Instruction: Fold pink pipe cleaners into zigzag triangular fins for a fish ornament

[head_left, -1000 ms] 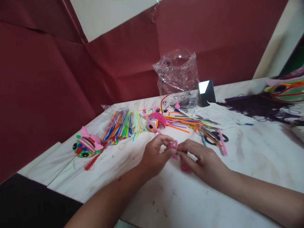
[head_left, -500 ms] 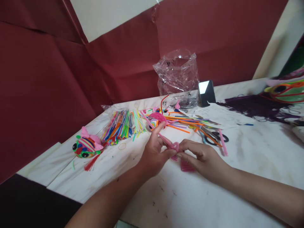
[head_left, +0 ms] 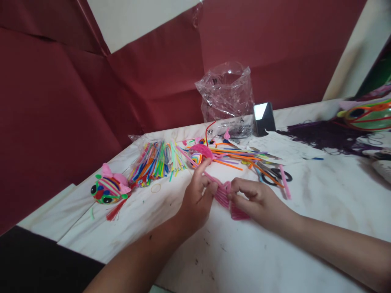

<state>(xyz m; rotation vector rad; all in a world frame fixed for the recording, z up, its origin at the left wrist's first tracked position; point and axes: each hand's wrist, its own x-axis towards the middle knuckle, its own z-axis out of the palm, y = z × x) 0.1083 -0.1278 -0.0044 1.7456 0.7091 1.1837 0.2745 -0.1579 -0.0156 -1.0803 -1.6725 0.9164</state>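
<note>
Both of my hands meet over the white table (head_left: 275,252) on a pink pipe cleaner piece (head_left: 224,195) folded into a zigzag. My left hand (head_left: 197,199) pinches its left side, index finger raised, while a long pink tail of the pipe cleaner runs up and left past that finger. My right hand (head_left: 258,201) is closed on the right side, and more pink folds show under its fingers.
A striped fish toy (head_left: 108,189) lies at the left. A bundle of coloured pipe cleaners (head_left: 155,160), loose strands (head_left: 241,156) and black scissors (head_left: 279,175) lie behind my hands. A clear plastic bag (head_left: 226,93) and a phone (head_left: 262,116) stand further back.
My left index finger has lifted and the pink piece has been folded wider between my hands. The view has shifted slightly.
</note>
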